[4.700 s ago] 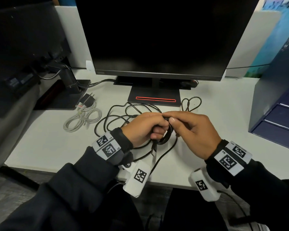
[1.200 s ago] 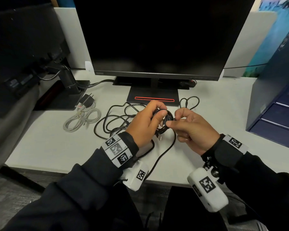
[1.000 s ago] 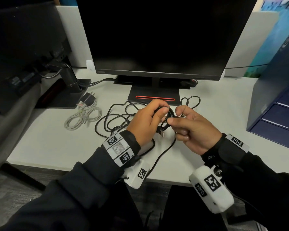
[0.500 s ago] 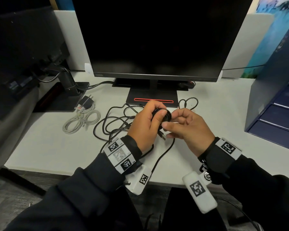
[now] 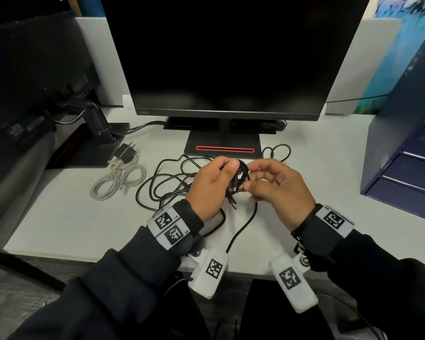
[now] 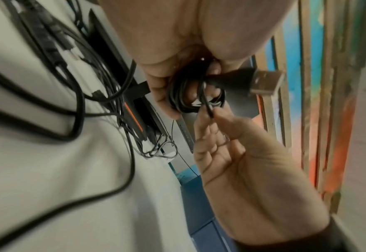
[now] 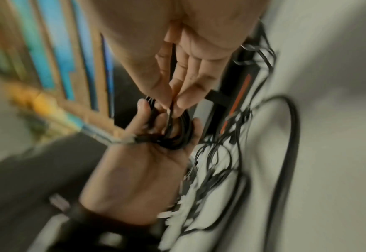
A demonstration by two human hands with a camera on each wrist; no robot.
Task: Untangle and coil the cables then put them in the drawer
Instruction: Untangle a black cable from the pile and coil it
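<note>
My left hand (image 5: 212, 185) grips a small coil of thin black cable (image 5: 241, 176) above the white desk (image 5: 66, 217), thumb on top. A USB plug (image 6: 264, 81) sticks out of the coil near my palm. My right hand (image 5: 275, 190) pinches a strand of the same cable (image 6: 209, 110) between thumb and forefinger, right at the coil (image 7: 175, 134). The cable's loose tail (image 5: 243, 224) hangs down to the desk's front edge. A tangle of black cables (image 5: 167, 182) lies on the desk behind my left hand.
A coiled white cable (image 5: 118, 180) with a black wall plug (image 5: 124, 152) lies at the left. A monitor stand (image 5: 222, 146) is just behind the hands. A blue drawer unit (image 5: 407, 153) stands at the right, and a thin black loop (image 5: 277, 150) lies by the stand.
The coil has moved from low near the desk up in front of the monitor stand. My right hand has shifted from gripping the bundle to pinching one strand, its other fingers spread.
</note>
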